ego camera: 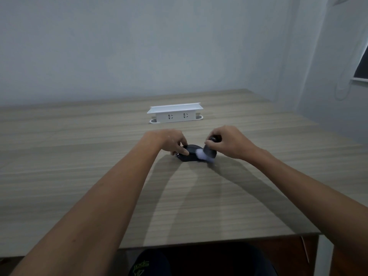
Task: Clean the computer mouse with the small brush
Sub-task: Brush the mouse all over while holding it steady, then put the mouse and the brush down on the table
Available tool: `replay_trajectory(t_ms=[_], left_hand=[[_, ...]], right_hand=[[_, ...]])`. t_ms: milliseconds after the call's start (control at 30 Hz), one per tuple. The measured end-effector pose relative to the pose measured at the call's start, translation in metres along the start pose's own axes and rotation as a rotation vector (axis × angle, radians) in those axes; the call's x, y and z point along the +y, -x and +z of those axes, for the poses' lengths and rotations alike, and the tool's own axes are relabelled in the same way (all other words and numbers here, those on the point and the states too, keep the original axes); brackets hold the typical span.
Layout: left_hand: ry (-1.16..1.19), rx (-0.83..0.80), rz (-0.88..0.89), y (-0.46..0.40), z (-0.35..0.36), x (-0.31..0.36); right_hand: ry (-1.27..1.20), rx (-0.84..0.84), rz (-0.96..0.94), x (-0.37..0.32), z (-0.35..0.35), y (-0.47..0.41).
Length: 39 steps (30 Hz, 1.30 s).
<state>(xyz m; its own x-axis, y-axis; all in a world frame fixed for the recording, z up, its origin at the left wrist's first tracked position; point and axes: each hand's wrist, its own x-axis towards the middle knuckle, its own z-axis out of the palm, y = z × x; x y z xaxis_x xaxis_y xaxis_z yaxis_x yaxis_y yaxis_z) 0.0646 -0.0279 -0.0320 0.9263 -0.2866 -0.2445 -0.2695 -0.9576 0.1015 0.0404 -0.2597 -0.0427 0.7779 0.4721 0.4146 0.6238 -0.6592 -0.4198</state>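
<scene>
A black computer mouse (189, 155) lies on the wooden table (99, 166), about an arm's length in front of me. My left hand (171, 141) pinches its left side with fingertips on the shell. My right hand (229, 141) grips a small brush (208, 151) with a dark handle. Its pale, blurred bristles rest against the mouse's right side. The hand hides most of the handle.
A white socket box (175, 114) with a flat lid stands on the table behind the mouse. The table's near edge runs just above my lap. A grey wall rises behind, and a dark window sits at the far right.
</scene>
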Motion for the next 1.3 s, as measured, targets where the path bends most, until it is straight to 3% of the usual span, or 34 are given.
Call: replay_trajectory(t_ms=[133, 267, 400, 533, 733, 900, 1100, 1233, 1300], left_hand=[[0.054, 0.009, -0.022, 0.002, 0.000, 0.003], [0.084, 0.007, -0.037, 0.003, -0.001, 0.006], [0.099, 0.002, -0.031, 0.006, -0.004, 0.010], [0.095, 0.008, -0.042, 0.007, -0.005, 0.011], [0.106, 0.002, -0.057, 0.004, -0.003, 0.011], [0.124, -0.002, -0.063, 0.004, -0.005, 0.014], [0.097, 0.007, -0.073, 0.000, -0.003, 0.010], [0.082, -0.007, -0.079, -0.003, -0.004, 0.010], [0.072, -0.002, -0.081, -0.003, -0.004, 0.010]], right_hand=[[0.026, 0.084, 0.017, 0.003, -0.002, -0.002], [-0.020, -0.006, -0.046, -0.006, 0.000, 0.000], [0.077, 0.045, -0.014, 0.004, -0.004, 0.000], [-0.076, 0.020, -0.002, -0.004, -0.003, 0.008], [-0.002, 0.071, 0.025, 0.002, 0.000, 0.009], [-0.140, -0.044, -0.017, -0.013, 0.008, 0.017], [0.000, 0.125, 0.049, 0.000, 0.007, 0.014], [-0.078, 0.016, -0.036, -0.013, 0.016, 0.016], [-0.045, 0.042, -0.023, -0.005, 0.018, 0.011]])
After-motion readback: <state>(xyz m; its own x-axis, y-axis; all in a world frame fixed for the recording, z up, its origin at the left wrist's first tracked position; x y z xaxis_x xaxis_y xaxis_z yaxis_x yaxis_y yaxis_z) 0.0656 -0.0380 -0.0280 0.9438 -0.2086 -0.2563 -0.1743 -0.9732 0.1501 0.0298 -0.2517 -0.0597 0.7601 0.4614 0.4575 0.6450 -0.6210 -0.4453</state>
